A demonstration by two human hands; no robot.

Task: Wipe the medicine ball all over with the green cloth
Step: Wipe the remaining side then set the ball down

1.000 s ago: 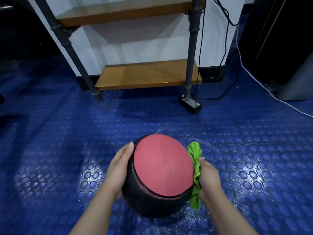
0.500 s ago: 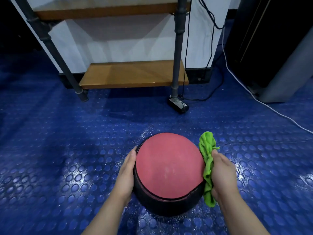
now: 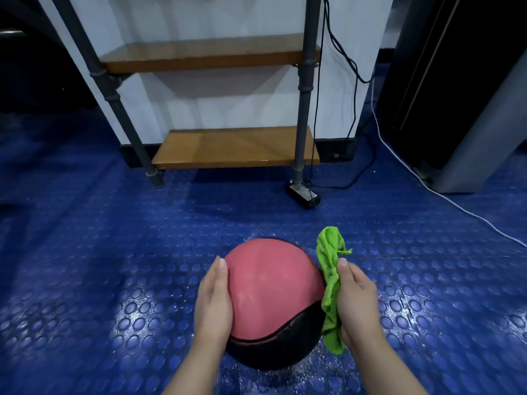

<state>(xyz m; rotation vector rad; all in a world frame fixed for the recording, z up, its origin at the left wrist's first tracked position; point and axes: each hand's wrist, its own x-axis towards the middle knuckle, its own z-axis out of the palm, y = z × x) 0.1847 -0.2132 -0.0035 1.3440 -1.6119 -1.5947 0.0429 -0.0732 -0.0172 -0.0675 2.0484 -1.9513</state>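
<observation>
The medicine ball [image 3: 271, 283], red on top and black below, is set on the blue studded floor [image 3: 114, 252] between the two hands. The left hand [image 3: 214, 300] is laid flat against the ball's left side, fingers straight and together. The green cloth [image 3: 330, 280] is held bunched in the right hand [image 3: 356, 303] and pressed against the ball's right side, with the thumb laid along it. The other fingers are hidden behind the cloth, and its ends stick out above and below the hand. Beyond the hands, a small black box [image 3: 303, 192] is seen at the foot of a pipe-framed rack. The rack's lower wooden shelf [image 3: 233, 148] lies just above the floor. Black cables [image 3: 353, 95] hang beyond the right hand, and a white cable [image 3: 399, 155] is trailed across the floor.
</observation>
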